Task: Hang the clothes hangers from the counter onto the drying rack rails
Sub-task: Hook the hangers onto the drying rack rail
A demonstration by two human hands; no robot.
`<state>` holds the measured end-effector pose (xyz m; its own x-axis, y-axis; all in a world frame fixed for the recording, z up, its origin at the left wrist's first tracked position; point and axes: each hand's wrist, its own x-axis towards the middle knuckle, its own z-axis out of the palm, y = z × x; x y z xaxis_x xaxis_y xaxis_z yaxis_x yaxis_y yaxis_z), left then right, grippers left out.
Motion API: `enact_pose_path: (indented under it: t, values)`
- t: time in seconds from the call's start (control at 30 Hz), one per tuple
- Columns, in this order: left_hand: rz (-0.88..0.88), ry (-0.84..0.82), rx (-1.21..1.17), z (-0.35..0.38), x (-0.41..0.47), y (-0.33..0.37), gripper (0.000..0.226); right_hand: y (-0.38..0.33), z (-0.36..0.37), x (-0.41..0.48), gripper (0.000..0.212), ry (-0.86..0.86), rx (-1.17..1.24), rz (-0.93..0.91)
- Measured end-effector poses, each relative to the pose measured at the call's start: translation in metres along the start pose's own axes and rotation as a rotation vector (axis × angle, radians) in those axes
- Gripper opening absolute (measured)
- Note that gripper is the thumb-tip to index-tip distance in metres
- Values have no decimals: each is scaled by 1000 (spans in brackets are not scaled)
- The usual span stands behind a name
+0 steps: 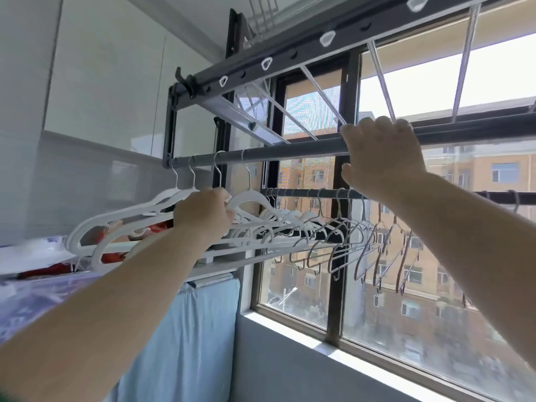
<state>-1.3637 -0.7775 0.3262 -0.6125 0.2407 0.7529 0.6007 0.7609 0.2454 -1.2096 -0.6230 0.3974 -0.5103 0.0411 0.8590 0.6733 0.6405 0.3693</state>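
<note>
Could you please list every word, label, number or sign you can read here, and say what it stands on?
No text here can be read.
On the white bag: blue marks, too blurred to read.
On the hangers and rail: no lettering visible.

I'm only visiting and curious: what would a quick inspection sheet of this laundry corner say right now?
Surface: counter at the left, its top patterned.
Job's things: white hangers hooked on the upper rail; wire hangers and more white ones crowd the lower rail.
Clutter: white bag and something red on the counter.
Hands: left hand grips the white hangers; right hand curls over the upper rail.
Cables: nothing seen.
Surroundings: window with apartment blocks outside; blue cloth hangs below the counter.
</note>
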Motion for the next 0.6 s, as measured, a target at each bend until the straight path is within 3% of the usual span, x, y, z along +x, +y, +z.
enact_pose_path:
  t: [0.1, 0.23, 0.33, 0.43, 0.6]
  values:
    - [76, 107, -46, -1, -1, 0, 39, -8, 6, -6, 42, 85, 65, -28]
    - [186, 213, -114, -2, -21, 4, 40, -7, 21, -19, 22, 428, 135, -97]
    - [240, 216, -148, -2, -44, 6, 36, -4, 27, -30, 30, 388, 107, -134]
    - [245, 202, -227, 1, -66, 9, 23, 4, 31, -45, 19, 335, 128, -138]
    - [128, -73, -318, 9, -104, 34, 15, 36, 23, -103, 19, 107, 205, -124]
